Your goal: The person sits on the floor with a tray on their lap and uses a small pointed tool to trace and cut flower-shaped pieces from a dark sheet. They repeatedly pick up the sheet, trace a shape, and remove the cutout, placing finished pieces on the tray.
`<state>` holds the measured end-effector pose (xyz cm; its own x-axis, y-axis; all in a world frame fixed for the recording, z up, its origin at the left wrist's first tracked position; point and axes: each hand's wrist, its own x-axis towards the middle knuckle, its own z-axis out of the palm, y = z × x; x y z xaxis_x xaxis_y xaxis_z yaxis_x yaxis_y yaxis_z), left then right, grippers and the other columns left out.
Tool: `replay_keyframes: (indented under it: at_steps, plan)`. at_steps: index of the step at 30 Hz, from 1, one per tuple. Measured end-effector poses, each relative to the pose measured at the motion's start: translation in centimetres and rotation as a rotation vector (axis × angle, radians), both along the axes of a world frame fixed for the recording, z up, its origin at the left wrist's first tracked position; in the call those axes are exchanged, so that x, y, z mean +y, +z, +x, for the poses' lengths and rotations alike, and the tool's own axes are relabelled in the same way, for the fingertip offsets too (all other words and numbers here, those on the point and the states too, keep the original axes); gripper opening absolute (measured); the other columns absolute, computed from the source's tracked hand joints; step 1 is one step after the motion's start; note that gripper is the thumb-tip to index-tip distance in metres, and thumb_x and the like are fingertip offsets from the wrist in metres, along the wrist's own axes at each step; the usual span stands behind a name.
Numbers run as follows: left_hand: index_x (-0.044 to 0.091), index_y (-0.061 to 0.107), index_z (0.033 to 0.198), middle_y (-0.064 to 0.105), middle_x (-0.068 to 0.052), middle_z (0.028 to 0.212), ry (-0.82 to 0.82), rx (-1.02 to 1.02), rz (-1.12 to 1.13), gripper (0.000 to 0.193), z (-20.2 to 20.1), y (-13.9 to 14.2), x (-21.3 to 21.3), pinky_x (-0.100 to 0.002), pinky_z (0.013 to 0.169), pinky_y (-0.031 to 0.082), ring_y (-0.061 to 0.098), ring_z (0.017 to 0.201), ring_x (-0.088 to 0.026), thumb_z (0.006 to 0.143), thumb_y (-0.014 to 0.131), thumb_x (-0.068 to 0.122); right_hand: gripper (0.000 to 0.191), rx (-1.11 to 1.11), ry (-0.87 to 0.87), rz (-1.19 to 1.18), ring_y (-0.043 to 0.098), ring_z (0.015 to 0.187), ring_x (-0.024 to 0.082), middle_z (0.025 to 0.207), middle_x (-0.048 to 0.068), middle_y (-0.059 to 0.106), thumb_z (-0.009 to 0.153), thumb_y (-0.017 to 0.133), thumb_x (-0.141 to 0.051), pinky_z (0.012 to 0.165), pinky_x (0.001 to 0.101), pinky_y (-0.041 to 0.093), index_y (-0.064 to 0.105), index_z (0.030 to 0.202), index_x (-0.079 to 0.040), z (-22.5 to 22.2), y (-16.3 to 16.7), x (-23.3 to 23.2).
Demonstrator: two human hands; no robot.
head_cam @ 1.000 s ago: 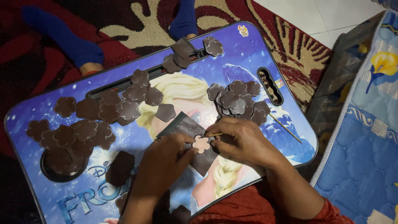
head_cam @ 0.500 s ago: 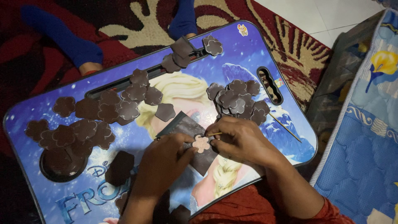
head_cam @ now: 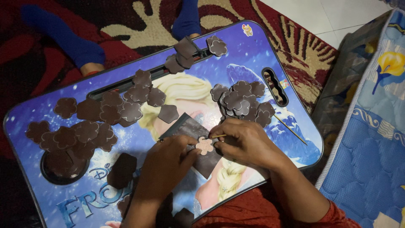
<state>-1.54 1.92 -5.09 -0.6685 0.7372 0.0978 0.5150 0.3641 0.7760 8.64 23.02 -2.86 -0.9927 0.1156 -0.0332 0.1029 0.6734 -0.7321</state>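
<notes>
A person sits at a blue picture-printed lap tray [head_cam: 253, 55]; near its middle, on a dark square sheet [head_cam: 190, 126], lies a small pale flower-shaped cutout [head_cam: 205, 145]; the left hand [head_cam: 166, 162] presses fingertips on the cutout's near-left edge, fingers close together; the right hand [head_cam: 247, 141], just right of the cutout, pinches a thin wooden stick [head_cam: 291, 128] whose tip meets it; this looks like the pressing or shaping step; the next move seems to need a steady hold and light pressure; dark brown flower cutouts [head_cam: 242, 99] are heaped above the right hand, more [head_cam: 84, 126] spread across the tray's left side.
</notes>
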Motion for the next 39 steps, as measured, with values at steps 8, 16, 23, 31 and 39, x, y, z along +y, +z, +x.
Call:
replay_keyframes:
  at_steps: [8,16,23,31,39]
  plan:
    - [0.012,0.068,0.098,0.065,-0.009,0.069,-0.012,0.03,0.037,0.021,-0.1,0.0,-0.1,-0.045,0.065,0.051,0.067,0.07,-0.032,0.082,0.078,0.021,0.024,-0.006,0.002,0.014,0.075,0.078,0.022,0.092,0.008,0.074,0.08,0.075,-0.015,0.067,0.0354,0.058,0.076,0.104,-0.01,-0.2,0.0,0.0]
    - [0.012,0.068,0.096,0.066,-0.009,0.069,0.0,0.011,0.004,0.021,0.0,0.1,0.1,-0.045,0.065,0.051,0.068,0.069,-0.031,0.081,0.08,0.021,0.022,0.034,0.014,0.004,0.075,0.083,0.024,0.095,0.009,0.075,0.081,0.074,-0.014,0.071,0.0363,0.059,0.076,0.102,-0.009,0.0,0.2,0.0]
    - [0.014,0.069,0.099,0.069,-0.009,0.074,0.02,-0.032,-0.009,0.023,0.0,0.0,0.1,-0.045,0.066,0.053,0.069,0.07,-0.031,0.081,0.079,0.023,0.023,0.031,0.031,0.015,0.075,0.081,0.025,0.093,0.009,0.074,0.081,0.074,-0.015,0.07,0.0366,0.059,0.076,0.103,-0.009,-0.1,0.4,0.0]
    - [0.019,0.071,0.107,0.071,-0.007,0.088,-0.111,0.16,0.034,0.023,0.4,-0.9,0.0,-0.045,0.069,0.053,0.07,0.083,-0.032,0.083,0.075,0.017,0.024,0.028,0.039,0.047,0.074,0.083,0.026,0.096,0.009,0.074,0.082,0.074,-0.017,0.072,0.0383,0.058,0.076,0.104,-0.01,0.1,0.1,0.1]
    - [0.014,0.067,0.116,0.065,-0.007,0.08,-0.197,0.643,-0.267,0.033,2.5,-1.9,-0.3,-0.042,0.058,0.049,0.065,0.068,-0.028,0.083,0.066,0.017,0.023,0.02,-0.071,-0.132,0.072,0.084,0.022,0.092,0.009,0.073,0.09,0.07,-0.019,0.072,0.0345,0.057,0.078,0.109,-0.009,1.0,-1.0,0.4]
